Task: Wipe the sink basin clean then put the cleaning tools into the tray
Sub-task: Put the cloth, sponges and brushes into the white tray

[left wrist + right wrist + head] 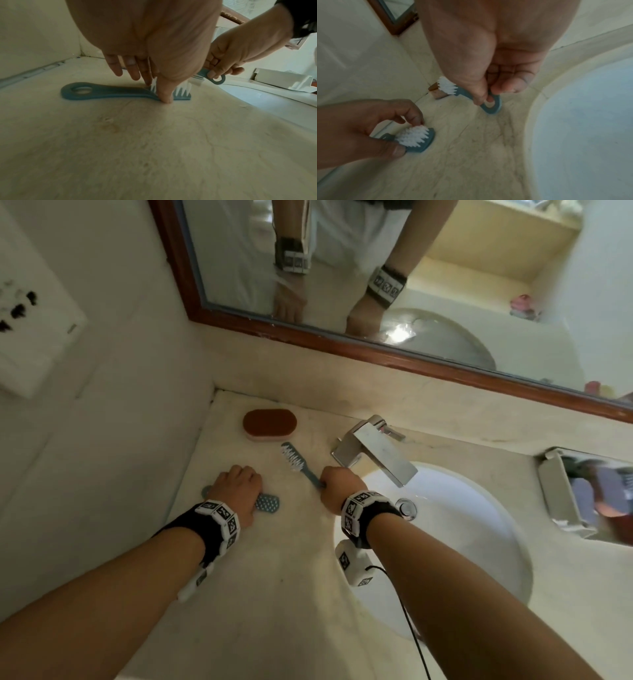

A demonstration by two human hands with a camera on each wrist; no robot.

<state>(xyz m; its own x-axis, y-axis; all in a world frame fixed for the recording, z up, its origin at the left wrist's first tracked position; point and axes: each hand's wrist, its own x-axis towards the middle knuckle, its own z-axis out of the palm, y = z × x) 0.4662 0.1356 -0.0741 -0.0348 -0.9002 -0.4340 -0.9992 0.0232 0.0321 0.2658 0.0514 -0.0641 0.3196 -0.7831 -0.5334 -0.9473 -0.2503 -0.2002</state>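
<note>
Two blue brushes with white bristles lie on the marble counter left of the white sink basin. My left hand pinches the wide brush at its head, thumb on the near edge and fingers on the far side, bristles up. My right hand pinches the narrow brush by its handle close to the ring end; its bristle end is tilted off the counter. A brown sponge sits behind them. The white tray stands at the far right.
A chrome faucet reaches over the basin just right of my right hand, with the drain plug below it. A wood-framed mirror runs along the back wall. The side wall closes the counter on the left.
</note>
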